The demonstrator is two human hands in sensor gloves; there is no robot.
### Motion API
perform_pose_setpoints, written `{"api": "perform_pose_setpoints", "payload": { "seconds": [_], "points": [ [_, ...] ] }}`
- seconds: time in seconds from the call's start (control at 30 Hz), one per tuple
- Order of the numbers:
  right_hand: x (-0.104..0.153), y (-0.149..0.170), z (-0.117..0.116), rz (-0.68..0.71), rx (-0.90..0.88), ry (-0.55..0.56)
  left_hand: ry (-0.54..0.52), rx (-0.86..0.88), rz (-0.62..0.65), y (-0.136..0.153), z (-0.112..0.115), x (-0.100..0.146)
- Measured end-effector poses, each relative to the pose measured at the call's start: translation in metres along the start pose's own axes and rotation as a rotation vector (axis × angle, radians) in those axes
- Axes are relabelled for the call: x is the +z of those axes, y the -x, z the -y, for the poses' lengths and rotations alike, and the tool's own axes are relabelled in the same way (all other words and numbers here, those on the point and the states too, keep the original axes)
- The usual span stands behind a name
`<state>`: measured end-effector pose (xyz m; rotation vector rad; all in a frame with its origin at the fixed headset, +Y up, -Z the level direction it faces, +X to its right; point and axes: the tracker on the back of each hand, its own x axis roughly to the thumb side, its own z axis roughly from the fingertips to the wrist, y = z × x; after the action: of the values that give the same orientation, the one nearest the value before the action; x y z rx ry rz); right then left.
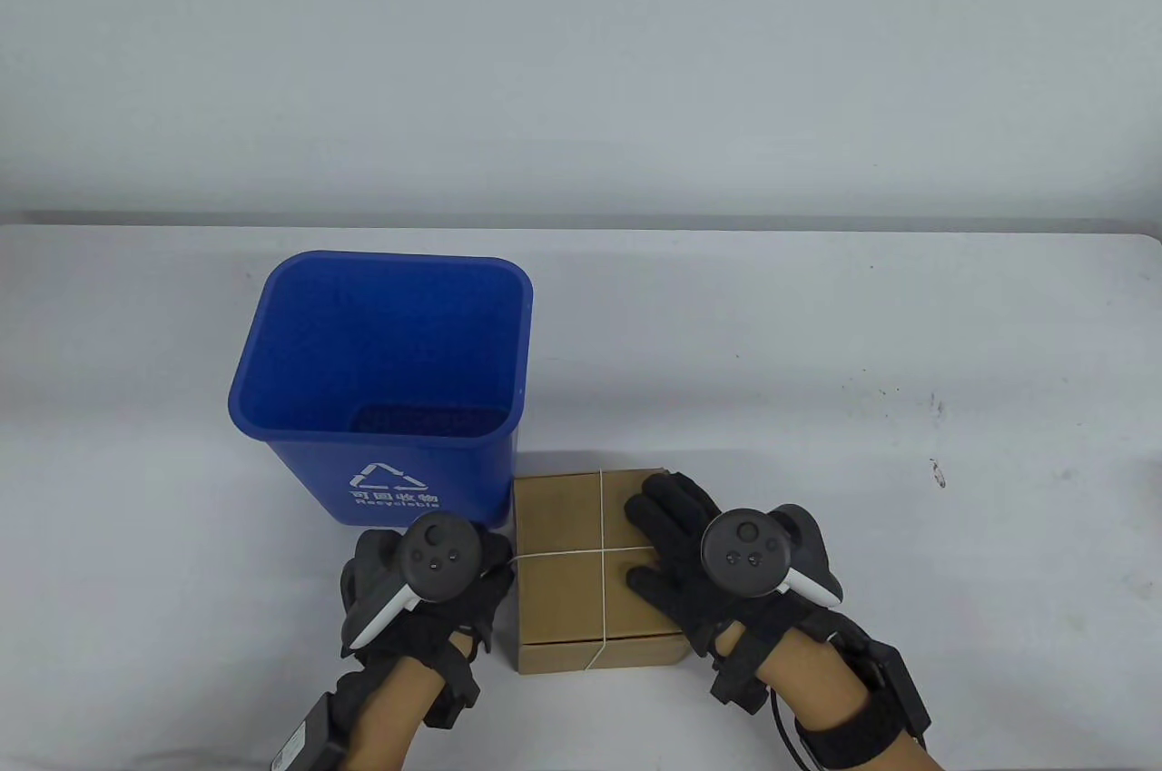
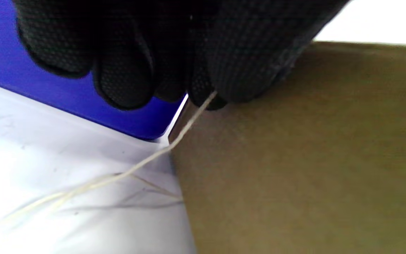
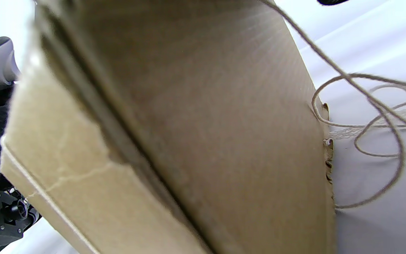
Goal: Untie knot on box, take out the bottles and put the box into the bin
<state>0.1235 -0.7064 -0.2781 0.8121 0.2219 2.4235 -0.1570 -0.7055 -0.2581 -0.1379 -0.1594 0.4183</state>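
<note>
Begins with the box (image 1: 581,607): stands closed on the table (image 1: 908,444) close to its near edge, just right of the blue bin (image 1: 309,471), far left corner against or nearly against the bin's near right corner, too close to call. Shows no bottles, presumably shut inside. Carries a thin string (image 1: 602,526) bound crosswise over the lid, one run going away from the person, the other running left to right, crossing near the lid's middle. Follows that left-to-right run off the box's left edge straight into the left hand (image 1: 427,580), set just beside the box's left wall in the gap by the bin. Pinches the string there, in the left wrist view, between curled fingertips (image 2: 224,70), with the strand (image 2: 189,121) leading down past the box's corner to slack lines on the table. Rests the right hand (image 1: 690,553) flat on the right half of the lid, fingers spread and straight, gripping nothing, only pressing down. Reveals in the right wrist view several loose loops of string (image 3: 365,91) on the table beside a box wall (image 3: 224,123); leaves the knot itself unlocated in any view. Turns, as a judgement, on one relation: held strand lying leftward from the box, along the left-to-right run, so a pull away to the left, against the right hand's hold, looks like the way to draw it free. Puts the left hand nearer both string end and bin.
</note>
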Motion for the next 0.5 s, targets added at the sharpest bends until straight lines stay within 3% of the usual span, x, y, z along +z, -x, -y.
{"api": "perform_pose_setpoints", "payload": {
  "seconds": [0.2, 0.5],
  "points": [
    [0.000, 0.000, 0.000, 0.000, -0.001, 0.000, 0.046, -0.110, -0.054, 0.006, 0.005, -0.005],
    [0.000, 0.000, 0.000, -0.001, -0.001, -0.001, 0.103, -0.110, -0.156, 0.028, 0.001, -0.009]
  ]
}}
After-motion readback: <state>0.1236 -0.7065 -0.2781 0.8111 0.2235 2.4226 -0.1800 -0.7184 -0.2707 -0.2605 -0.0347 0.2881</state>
